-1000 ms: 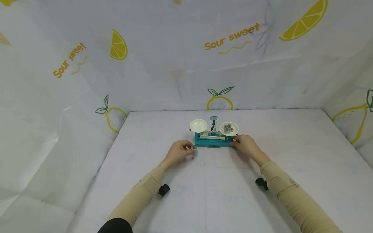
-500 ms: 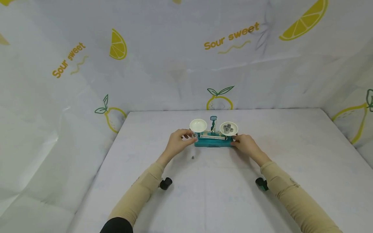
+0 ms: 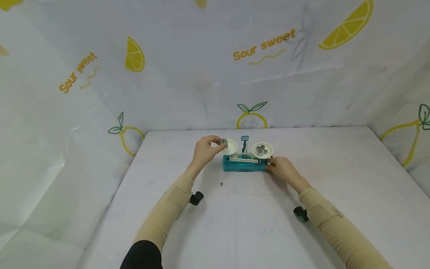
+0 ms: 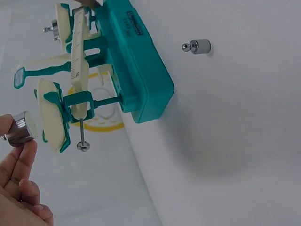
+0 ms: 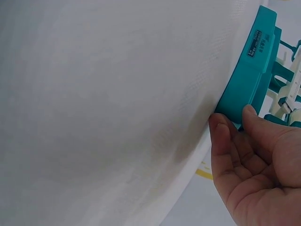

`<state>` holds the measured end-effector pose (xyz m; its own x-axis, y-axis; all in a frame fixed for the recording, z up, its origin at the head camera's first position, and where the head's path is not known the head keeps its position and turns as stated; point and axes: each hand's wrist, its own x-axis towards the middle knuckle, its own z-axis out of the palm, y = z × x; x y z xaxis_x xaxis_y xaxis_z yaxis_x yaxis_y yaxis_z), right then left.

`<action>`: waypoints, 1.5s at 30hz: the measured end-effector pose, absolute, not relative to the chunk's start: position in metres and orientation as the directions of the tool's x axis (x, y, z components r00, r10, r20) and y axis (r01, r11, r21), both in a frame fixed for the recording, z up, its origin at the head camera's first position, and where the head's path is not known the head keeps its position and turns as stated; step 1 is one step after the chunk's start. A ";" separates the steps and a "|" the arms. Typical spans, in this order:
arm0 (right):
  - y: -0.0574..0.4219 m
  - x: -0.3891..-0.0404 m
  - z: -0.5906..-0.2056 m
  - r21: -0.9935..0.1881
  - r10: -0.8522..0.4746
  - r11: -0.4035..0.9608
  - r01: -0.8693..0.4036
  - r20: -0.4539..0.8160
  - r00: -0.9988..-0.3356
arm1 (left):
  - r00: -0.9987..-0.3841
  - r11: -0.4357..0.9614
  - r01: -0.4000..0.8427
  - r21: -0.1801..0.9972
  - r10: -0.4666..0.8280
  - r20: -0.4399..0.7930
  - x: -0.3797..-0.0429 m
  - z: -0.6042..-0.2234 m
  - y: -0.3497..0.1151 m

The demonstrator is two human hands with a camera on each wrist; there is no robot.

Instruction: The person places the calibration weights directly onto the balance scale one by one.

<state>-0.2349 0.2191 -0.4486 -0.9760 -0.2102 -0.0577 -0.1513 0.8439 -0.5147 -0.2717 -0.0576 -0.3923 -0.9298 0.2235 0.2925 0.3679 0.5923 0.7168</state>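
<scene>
A teal balance scale point(image 3: 245, 167) stands on the white table with two cream pans. My left hand point(image 3: 205, 151) pinches a shiny metal weight point(image 4: 21, 129) between thumb and fingers, over the edge of the left pan point(image 3: 231, 148). In the left wrist view the weight hangs close beside that pan. Several small metal weights point(image 3: 260, 150) sit in the right pan point(image 3: 270, 152). At the right end of the scale's base my right hand point(image 3: 283, 170) grips the corner, its thumb point(image 5: 251, 113) on the teal side and its fingers curled at the end.
One small knobbed weight point(image 4: 200, 46) stands on the table in front of the scale, left of its middle. A white sheet point(image 3: 188, 93) with lemon prints hangs behind the table point(image 3: 302, 149). Dark wrist cameras point(image 3: 196, 198) stick out from both sleeves.
My left hand has lifted the weight from the table in front of the scale and carried it up and forward to the left pan. The right hand stays at the base.
</scene>
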 end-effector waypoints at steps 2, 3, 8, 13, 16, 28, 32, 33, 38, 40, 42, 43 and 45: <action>0.219 -0.235 -0.450 -0.515 -0.208 0.844 -0.148 -0.061 -0.976 | -0.938 0.612 0.346 0.711 0.208 0.278 -0.276 -0.394 -0.056; 0.218 -0.234 -0.451 -0.516 -0.208 0.844 -0.148 -0.060 -0.976 | -0.940 0.623 0.339 0.705 0.203 0.273 -0.277 -0.396 -0.055; 0.217 -0.234 -0.454 -0.507 -0.210 0.848 -0.157 -0.048 -0.976 | -0.943 0.644 0.330 0.690 0.201 0.264 -0.282 -0.402 -0.052; 0.216 -0.232 -0.454 -0.512 -0.220 0.842 -0.171 -0.036 -0.975 | -0.944 0.633 0.329 0.701 0.205 0.258 -0.282 -0.402 -0.052; 0.215 -0.232 -0.453 -0.514 -0.225 0.839 -0.178 -0.030 -0.974 | -0.940 0.641 0.339 0.688 0.207 0.270 -0.282 -0.402 -0.053; 0.217 -0.232 -0.450 -0.515 -0.220 0.838 -0.177 -0.022 -0.975 | -0.910 0.630 0.403 0.664 0.203 0.360 -0.282 -0.389 -0.057; 0.217 -0.231 -0.450 -0.514 -0.217 0.840 -0.174 -0.025 -0.976 | -0.916 0.609 0.397 0.687 0.208 0.344 -0.278 -0.394 -0.060; 0.217 -0.232 -0.450 -0.514 -0.217 0.840 -0.173 -0.026 -0.976 | -0.919 0.607 0.389 0.693 0.208 0.335 -0.277 -0.395 -0.061; 0.218 -0.233 -0.451 -0.509 -0.214 0.844 -0.171 -0.025 -0.977 | -0.935 0.583 0.353 0.732 0.205 0.288 -0.271 -0.404 -0.066; 0.218 -0.233 -0.451 -0.507 -0.213 0.845 -0.170 -0.027 -0.977 | -0.938 0.579 0.346 0.738 0.206 0.278 -0.269 -0.407 -0.068; 0.218 -0.233 -0.451 -0.506 -0.210 0.846 -0.167 -0.029 -0.977 | -0.939 0.578 0.345 0.740 0.208 0.275 -0.266 -0.411 -0.070; 0.218 -0.233 -0.451 -0.506 -0.210 0.846 -0.167 -0.029 -0.977 | -0.939 0.577 0.345 0.740 0.209 0.274 -0.265 -0.413 -0.071; 0.219 -0.233 -0.451 -0.510 -0.211 0.844 -0.166 -0.030 -0.977 | -0.940 0.571 0.342 0.746 0.211 0.269 -0.262 -0.416 -0.073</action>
<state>-0.2331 0.2187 -0.4506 -0.9771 -0.2106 -0.0299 -0.1662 0.8437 -0.5105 -0.2619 -0.0727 -0.4162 -0.9398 0.2106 0.2690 0.3416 0.5713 0.7463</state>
